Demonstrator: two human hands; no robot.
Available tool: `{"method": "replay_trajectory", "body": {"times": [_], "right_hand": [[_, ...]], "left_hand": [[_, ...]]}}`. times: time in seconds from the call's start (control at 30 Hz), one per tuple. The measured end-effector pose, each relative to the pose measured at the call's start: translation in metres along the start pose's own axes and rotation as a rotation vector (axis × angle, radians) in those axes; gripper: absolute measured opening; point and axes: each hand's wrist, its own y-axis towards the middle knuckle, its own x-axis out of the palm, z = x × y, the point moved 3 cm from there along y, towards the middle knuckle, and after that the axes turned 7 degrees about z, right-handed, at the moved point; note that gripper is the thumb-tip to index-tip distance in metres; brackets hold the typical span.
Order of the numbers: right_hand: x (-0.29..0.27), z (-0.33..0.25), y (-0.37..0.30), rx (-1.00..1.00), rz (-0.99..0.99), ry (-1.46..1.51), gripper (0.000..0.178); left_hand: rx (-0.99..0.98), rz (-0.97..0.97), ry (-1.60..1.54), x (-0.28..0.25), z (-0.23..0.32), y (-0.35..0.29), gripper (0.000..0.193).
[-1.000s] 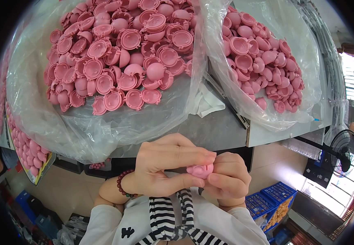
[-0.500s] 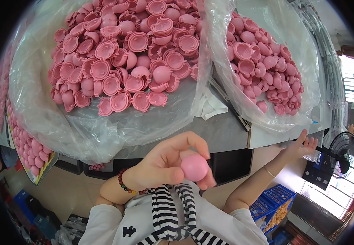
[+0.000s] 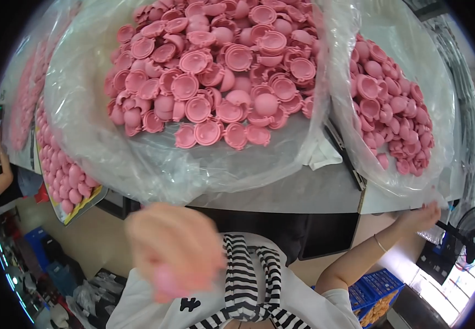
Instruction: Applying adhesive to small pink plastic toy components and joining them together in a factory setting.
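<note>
My left hand [image 3: 177, 247], smeared by motion, hangs in front of my chest at the near edge of the table. Its fingers are closed round a pink ball [image 3: 167, 281], of which only a blurred part shows below them. Out to the right, my right hand [image 3: 425, 216] is by the table's edge, close to the right plastic bag [image 3: 440, 159]. Its fingers look partly stretched out and a little blurred, with nothing visible in them. Many pink hinged ball shells [image 3: 199, 109], most of them gaping, lie heaped in the large clear plastic bag [image 3: 78, 137] ahead.
A second heap of pink shells [image 3: 396, 109] fills the right bag. Pink balls [image 3: 65, 175] sit in a tray at the left. A black fan [image 3: 470, 233] stands at the right, and blue crates [image 3: 377, 293] are below. Another person's arm [image 3: 3, 170] shows at far left.
My left hand has swung left and turned over with the pink ball. My right hand has shifted slightly right and down in the picture. The whole view has shifted, moving the heaps rightward.
</note>
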Motion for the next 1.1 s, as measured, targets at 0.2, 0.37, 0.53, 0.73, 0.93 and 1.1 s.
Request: {"method": "replay_trajectory", "body": {"times": [0.2,0.37,0.53,0.73,0.93,1.1], "right_hand": [[-0.012,-0.059,-0.046,0.301,-0.136,0.833,0.038],[-0.005,-0.086,-0.078,0.41,-0.266,0.927,0.044],[-0.008,-0.112,-0.111,0.379,-0.513,1.071,0.047],[-0.017,-0.121,-0.121,0.32,-0.65,1.109,0.043],[-0.03,-0.16,-0.144,0.552,-0.896,1.354,0.039],[-0.034,-0.199,-0.171,0.756,-1.3,1.326,0.039]], "left_hand": [[0.494,1.016,1.391,-0.063,0.127,-0.052,0.028],[0.627,1.043,1.964,-0.052,0.112,-0.035,0.017],[0.111,0.374,2.066,-0.006,0.03,0.02,0.021],[-0.068,0.293,2.022,-0.023,0.012,0.023,0.016],[0.158,0.398,1.675,0.023,0.018,0.005,0.016],[-0.135,-0.044,1.058,0.038,-0.049,0.016,0.021]]}}
